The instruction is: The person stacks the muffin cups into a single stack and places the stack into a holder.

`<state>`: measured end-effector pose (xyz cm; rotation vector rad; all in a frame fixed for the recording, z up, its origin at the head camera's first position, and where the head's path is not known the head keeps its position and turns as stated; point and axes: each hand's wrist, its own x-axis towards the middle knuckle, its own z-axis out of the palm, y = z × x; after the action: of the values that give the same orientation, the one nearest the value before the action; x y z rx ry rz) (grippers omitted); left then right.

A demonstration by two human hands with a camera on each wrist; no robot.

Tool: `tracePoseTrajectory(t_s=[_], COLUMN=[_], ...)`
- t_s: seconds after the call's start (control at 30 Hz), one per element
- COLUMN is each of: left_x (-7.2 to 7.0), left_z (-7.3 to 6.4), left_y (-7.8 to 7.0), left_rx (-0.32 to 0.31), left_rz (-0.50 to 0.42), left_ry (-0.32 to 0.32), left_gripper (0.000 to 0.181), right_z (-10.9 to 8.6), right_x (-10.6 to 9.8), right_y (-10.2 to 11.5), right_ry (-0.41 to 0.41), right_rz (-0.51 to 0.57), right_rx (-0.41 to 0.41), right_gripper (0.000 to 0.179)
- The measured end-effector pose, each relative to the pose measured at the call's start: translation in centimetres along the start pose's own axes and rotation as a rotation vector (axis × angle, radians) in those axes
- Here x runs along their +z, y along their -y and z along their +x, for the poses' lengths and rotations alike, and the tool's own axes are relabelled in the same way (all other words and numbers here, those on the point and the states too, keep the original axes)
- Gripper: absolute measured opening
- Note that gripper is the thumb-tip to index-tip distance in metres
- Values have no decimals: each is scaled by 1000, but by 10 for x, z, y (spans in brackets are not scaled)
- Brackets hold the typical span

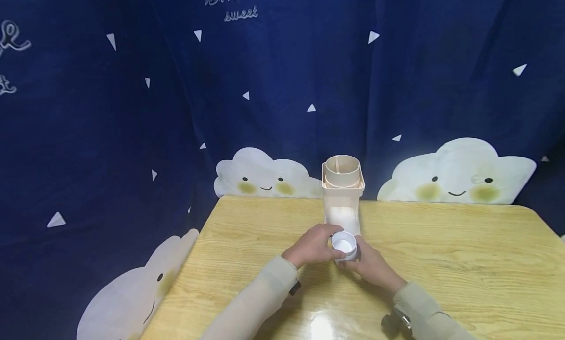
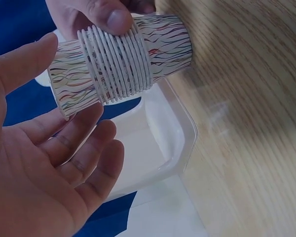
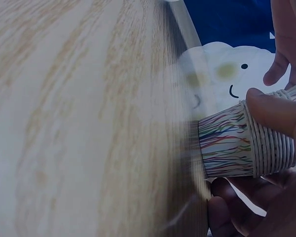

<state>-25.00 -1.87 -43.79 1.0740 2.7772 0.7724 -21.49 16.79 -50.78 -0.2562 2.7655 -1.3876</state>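
Note:
A stack of paper cups [image 1: 344, 245] printed with colored wavy lines is held between both hands above the table, its white open mouth facing up in the head view. Several rims bunch around the stack's middle [image 2: 116, 61]. My right hand [image 1: 372, 267] grips the stack there, its thumb [image 3: 271, 111] lying across the rims. My left hand [image 1: 313, 245] holds the mouth end, thumb on one side and curled fingers [image 2: 84, 143] on the other. Just beyond the hands is a beige plastic holder [image 1: 342, 197] with a round tube on top.
The wood-grain table [image 1: 446, 261] extends to both sides of the hands. A dark blue curtain [image 1: 282, 60] with white triangles and smiling clouds hangs behind its far edge and along the left.

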Motion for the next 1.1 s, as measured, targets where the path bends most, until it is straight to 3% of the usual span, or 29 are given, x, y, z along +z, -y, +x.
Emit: tracePoseTrajectory(t_s=[0.2, 0.5, 1.1], left_x=[0, 1, -1], left_z=[0, -3, -8], left_y=[-1, -3, 3], left_rx=[5, -46, -96], left_rz=[15, 35, 37], left_ry=[4, 20, 27], left_gripper=[43, 67, 65], right_z=[0, 0, 1], right_x=[-1, -2, -1], right_y=[1, 2, -2], right_ry=[5, 2, 15], right_rz=[-2, -8, 25], right_rx=[16, 19, -8], right_gripper=[61, 58, 59])
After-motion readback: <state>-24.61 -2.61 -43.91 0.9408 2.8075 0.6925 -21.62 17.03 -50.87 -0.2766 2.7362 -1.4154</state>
